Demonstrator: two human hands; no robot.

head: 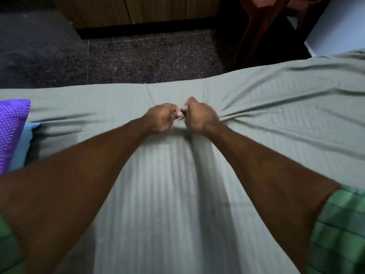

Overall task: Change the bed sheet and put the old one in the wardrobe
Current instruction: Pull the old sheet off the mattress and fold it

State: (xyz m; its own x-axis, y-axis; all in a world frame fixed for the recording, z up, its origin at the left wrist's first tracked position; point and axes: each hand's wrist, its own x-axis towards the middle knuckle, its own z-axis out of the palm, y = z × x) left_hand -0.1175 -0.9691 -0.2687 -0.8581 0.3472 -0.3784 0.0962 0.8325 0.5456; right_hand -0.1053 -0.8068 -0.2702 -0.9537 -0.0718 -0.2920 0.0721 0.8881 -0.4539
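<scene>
Striped grey-green bed sheet (177,194) is bunched at twelve o'clock — gripped by left hand (161,118) and right hand (199,115), probably to gather it.

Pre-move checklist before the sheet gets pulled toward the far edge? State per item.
1. Left hand grips the grey-green sheet: ok, fingers curled into the fabric.
2. Right hand grips it too: ok, folds fan out from the fist.
3. Hands close together mid-bed: ok, knuckles nearly meet.
4. Sheet lies flat: not ok, a ridge runs from the hands toward the person.
5. Purple pillow off the pull path: ok, it sits at the left edge.
6. Far edge tucked: cannot tell.
</scene>
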